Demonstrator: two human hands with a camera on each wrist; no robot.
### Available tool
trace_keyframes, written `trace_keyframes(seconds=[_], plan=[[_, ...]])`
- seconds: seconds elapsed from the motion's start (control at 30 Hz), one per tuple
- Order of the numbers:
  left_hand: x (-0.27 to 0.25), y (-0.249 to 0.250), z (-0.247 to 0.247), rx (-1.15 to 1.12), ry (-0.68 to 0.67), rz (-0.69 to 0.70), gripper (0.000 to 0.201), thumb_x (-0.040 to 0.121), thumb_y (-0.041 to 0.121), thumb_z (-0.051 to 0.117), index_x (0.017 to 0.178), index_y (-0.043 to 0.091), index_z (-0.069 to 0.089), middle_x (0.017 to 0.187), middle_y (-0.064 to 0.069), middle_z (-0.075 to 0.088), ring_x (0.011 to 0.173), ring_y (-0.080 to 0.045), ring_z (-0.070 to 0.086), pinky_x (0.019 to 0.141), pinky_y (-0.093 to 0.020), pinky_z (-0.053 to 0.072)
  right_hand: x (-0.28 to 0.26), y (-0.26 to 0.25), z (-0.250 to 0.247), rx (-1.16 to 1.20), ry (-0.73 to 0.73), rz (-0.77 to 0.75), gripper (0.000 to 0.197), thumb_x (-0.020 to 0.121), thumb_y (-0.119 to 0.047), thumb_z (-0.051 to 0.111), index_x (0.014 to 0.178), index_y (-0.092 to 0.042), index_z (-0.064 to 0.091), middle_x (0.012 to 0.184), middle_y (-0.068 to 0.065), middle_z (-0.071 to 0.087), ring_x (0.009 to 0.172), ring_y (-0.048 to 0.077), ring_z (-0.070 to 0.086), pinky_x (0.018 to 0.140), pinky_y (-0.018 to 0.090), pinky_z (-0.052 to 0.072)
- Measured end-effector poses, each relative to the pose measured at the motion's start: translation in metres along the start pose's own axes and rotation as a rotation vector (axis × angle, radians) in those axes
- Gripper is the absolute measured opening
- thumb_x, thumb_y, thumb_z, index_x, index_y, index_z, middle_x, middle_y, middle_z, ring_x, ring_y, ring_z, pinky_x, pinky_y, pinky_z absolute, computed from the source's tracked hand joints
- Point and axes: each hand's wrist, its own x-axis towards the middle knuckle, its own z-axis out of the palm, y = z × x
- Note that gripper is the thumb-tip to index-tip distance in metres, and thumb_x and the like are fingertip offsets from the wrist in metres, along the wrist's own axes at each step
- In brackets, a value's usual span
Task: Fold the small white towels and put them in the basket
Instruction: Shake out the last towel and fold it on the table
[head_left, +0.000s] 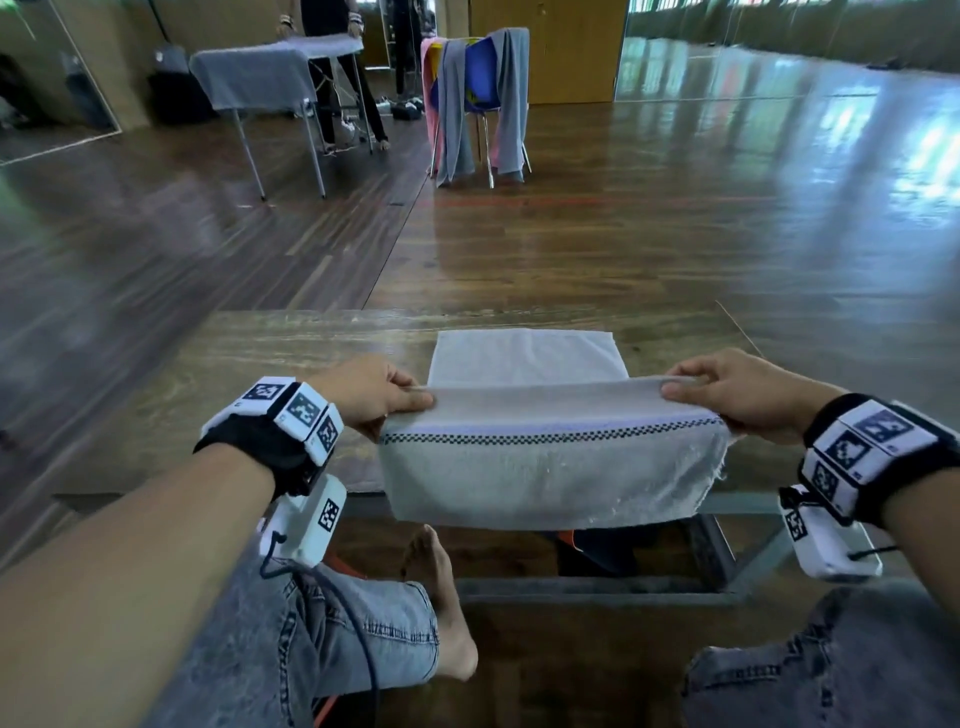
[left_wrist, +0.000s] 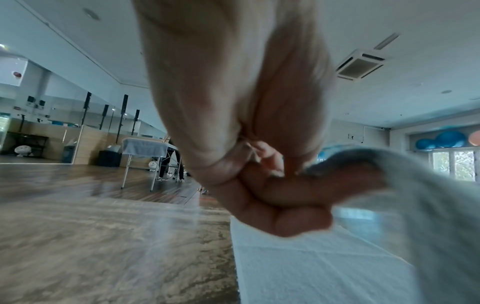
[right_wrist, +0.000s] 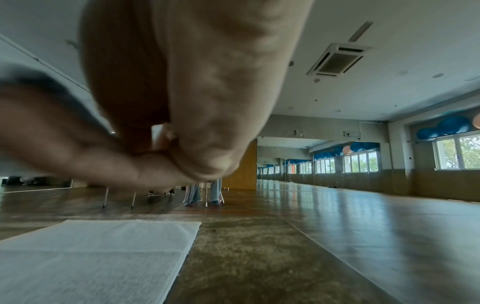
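A small white towel (head_left: 550, 467) with a black checked stripe is held up over the near edge of the wooden table (head_left: 260, 364). My left hand (head_left: 387, 402) pinches its left side and my right hand (head_left: 698, 392) pinches its right side. The near flap hangs down over the table edge toward my lap. The far half of the towel (head_left: 524, 356) lies flat on the table. The left wrist view shows curled fingers (left_wrist: 285, 203) gripping the cloth (left_wrist: 428, 205). In the right wrist view the flat part of the towel (right_wrist: 103, 253) lies below my hand (right_wrist: 145, 156). No basket is in view.
Beyond the table is open wood floor. A chair (head_left: 480, 93) draped with grey and pink cloths stands ahead. At the back left a person stands at a folding table (head_left: 270, 67) covered with grey cloth. My knees and a bare foot (head_left: 441, 597) are below the table edge.
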Motion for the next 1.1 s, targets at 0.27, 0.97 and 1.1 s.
trace_keyframes(seconds=[0.27, 0.97, 1.1], plan=[[0.096, 0.018, -0.002, 0.061, 0.379, 0.107, 0.024, 0.082, 0.030, 0.080, 0.075, 0.010, 0.068, 0.063, -0.002, 0.061, 0.052, -0.015, 0.053, 0.040, -0.014, 0.035, 0.103, -0.001, -0.006, -0.250, 0.412, -0.118, 0.021, 0.094, -0.023, 0.070, 0.073, -0.020, 0.070, 0.074, 0.014, 0.070, 0.061, 0.022, 0.058, 0.050, 0.024, 0.044], [0.225, 0.005, 0.021, 0.323, 0.497, 0.109, 0.018, 0.085, 0.015, 0.072, 0.103, 0.019, 0.071, 0.123, -0.009, 0.062, 0.102, -0.024, 0.061, 0.084, -0.033, 0.050, 0.215, -0.008, 0.026, -0.428, 0.396, -0.270, 0.016, 0.087, -0.008, 0.069, 0.080, -0.022, 0.068, 0.078, -0.011, 0.065, 0.073, 0.005, 0.057, 0.059, 0.012, 0.036], [0.185, 0.055, 0.033, 0.128, 0.343, 0.430, 0.025, 0.087, 0.027, 0.072, 0.112, 0.021, 0.068, 0.111, 0.006, 0.065, 0.092, -0.007, 0.056, 0.074, -0.018, 0.043, 0.173, -0.030, 0.044, -0.314, 0.417, -0.398, 0.016, 0.086, -0.007, 0.071, 0.083, -0.022, 0.073, 0.084, -0.012, 0.071, 0.079, 0.000, 0.063, 0.066, 0.007, 0.045]])
